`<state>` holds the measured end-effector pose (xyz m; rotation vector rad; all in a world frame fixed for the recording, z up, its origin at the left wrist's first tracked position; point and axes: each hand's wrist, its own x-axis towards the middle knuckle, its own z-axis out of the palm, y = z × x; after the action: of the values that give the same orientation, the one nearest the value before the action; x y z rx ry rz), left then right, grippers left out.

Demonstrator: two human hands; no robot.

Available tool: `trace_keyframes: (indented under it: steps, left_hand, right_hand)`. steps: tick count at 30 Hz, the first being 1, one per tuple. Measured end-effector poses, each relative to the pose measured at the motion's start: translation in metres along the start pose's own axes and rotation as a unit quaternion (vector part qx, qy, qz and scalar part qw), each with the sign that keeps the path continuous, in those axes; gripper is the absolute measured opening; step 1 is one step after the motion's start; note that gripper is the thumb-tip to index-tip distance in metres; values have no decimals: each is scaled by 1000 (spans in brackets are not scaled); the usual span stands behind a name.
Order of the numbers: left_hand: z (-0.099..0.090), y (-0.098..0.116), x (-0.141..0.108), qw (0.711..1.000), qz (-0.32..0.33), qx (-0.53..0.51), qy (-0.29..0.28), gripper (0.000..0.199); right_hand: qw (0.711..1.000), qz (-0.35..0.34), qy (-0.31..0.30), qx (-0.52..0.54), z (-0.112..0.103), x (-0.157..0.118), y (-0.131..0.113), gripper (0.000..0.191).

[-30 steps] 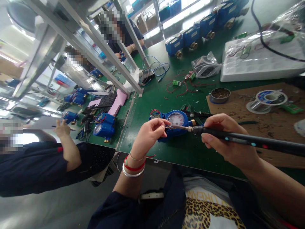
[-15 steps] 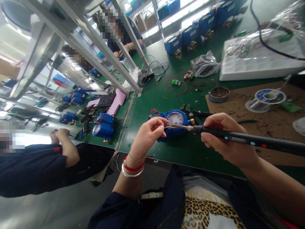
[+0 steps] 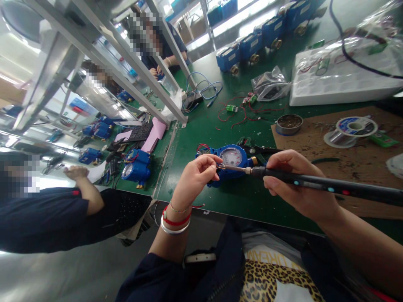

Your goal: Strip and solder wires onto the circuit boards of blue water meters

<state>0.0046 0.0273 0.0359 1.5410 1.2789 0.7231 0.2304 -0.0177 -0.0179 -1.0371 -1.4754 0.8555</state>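
Observation:
My right hand (image 3: 297,180) grips a black soldering iron (image 3: 317,183) like a pen, its tip pointing left. That tip reaches close to the fingertips of my left hand (image 3: 201,172), which are pinched on thin wires (image 3: 221,165). Whether the tip touches the wires I cannot tell. Both hands are over a blue water meter (image 3: 231,158) with a round dial and a brass fitting, lying on the green bench. Part of the meter is hidden behind my left hand. Red wires (image 3: 204,147) stick out at its far left side.
A solder spool (image 3: 355,126) and a round tin (image 3: 289,122) stand on brown cardboard at right. Pliers (image 3: 261,149) lie behind the meter. Farther back are a white foam tray (image 3: 340,90), loose wired batteries (image 3: 232,108) and several blue meters (image 3: 228,58). A co-worker's arm (image 3: 90,193) is at left.
The soldering iron has shifted slightly left, towards my left fingertips. My left hand keeps its pinch in place. At left, the co-worker's hands have moved a little.

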Motion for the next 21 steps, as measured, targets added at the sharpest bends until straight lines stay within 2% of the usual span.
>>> trace_keyframes:
  steps: [13,21]
  left_hand:
    - [-1,-1,1,1000,3,-5,-3,13]
    - [-2,-4,1,1000,3,-1,-10,18]
  right_hand:
    - [1000,-9,-14,-12,1,0,-1,16]
    - [1000,3,18,17,-1,-4,2,18]
